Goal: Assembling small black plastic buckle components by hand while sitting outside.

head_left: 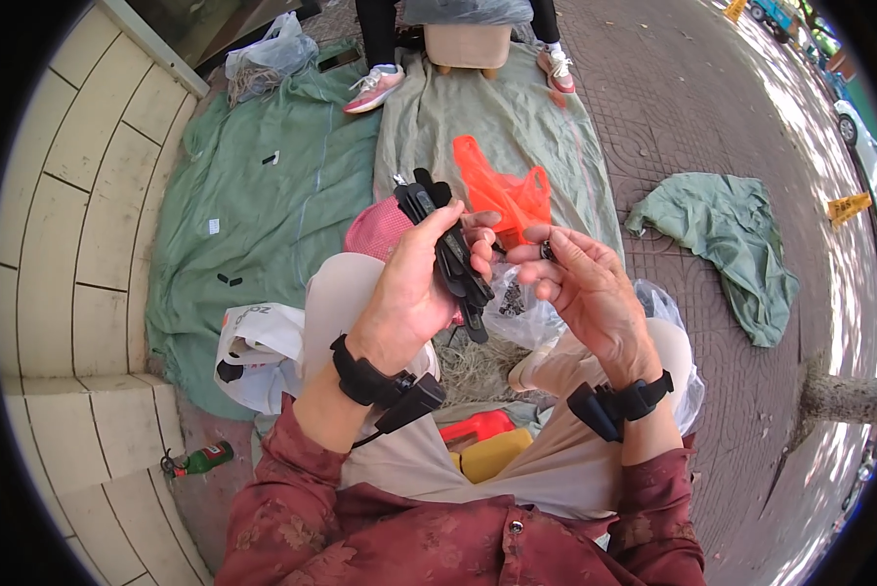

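Note:
My left hand point(409, 278) is closed around a bundle of flat black strips point(450, 256) with rounded ends, fanned out above and below the fingers. Close by on the right, my right hand point(595, 303) pinches a small dark piece point(547, 251) between thumb and fingers; its exact kind is too small to make out. Under the hands, a clear plastic bag point(522, 317) holds small black bits. An orange-red plastic bag point(505, 200) stands just beyond my fingers, beside a pink textured thing point(378, 230) partly hidden by my left hand. Black bands with boxes sit on both wrists.
Tangled pale fibres point(478, 366) lie between my legs, near a yellow block-shaped thing point(494, 456). A white bag point(263, 337) and a green bottle point(210, 457) are at left by the tiled wall point(82, 225). Opposite, a person's shoes point(375, 88) rest on the green sheet point(253, 205).

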`<state>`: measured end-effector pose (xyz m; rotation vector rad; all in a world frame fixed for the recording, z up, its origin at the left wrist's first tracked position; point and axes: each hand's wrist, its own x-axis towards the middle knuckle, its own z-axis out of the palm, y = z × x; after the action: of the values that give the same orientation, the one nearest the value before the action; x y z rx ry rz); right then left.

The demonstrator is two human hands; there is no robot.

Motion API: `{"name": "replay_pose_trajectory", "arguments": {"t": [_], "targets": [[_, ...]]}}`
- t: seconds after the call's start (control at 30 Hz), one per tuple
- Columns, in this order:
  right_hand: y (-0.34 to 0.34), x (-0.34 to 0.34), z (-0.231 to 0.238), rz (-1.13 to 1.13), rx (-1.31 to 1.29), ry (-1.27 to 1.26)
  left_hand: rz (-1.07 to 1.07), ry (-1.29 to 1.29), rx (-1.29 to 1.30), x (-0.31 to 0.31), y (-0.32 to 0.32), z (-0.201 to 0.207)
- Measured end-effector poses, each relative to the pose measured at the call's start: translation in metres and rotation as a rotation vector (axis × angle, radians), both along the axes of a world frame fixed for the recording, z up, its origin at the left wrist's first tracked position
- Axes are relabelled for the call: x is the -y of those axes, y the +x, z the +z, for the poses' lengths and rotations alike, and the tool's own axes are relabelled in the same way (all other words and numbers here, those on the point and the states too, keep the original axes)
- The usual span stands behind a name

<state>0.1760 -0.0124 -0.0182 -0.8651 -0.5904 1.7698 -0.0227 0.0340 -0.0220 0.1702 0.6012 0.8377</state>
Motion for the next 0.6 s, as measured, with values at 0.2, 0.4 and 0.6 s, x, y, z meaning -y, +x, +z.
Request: {"name": "replay_pose_trajectory", "arguments": {"t": [0.2, 0.4, 0.6], "targets": [[-0.004, 0.002, -0.003, 0.099, 0.051, 0.029, -0.011, 0.047, -0.026, -0.003, 0.002, -0.005], [-0.011, 0.003, -0.002, 0.084, -0.006, -0.018, -0.008, 0.016, 0.013, -0.003, 0.001, -0.007], [-0.010, 0.004, 0.001, 0.060, -0.001, 0.008, -0.002, -0.004, -0.106, 0.000, 0.007, -0.004]]}}
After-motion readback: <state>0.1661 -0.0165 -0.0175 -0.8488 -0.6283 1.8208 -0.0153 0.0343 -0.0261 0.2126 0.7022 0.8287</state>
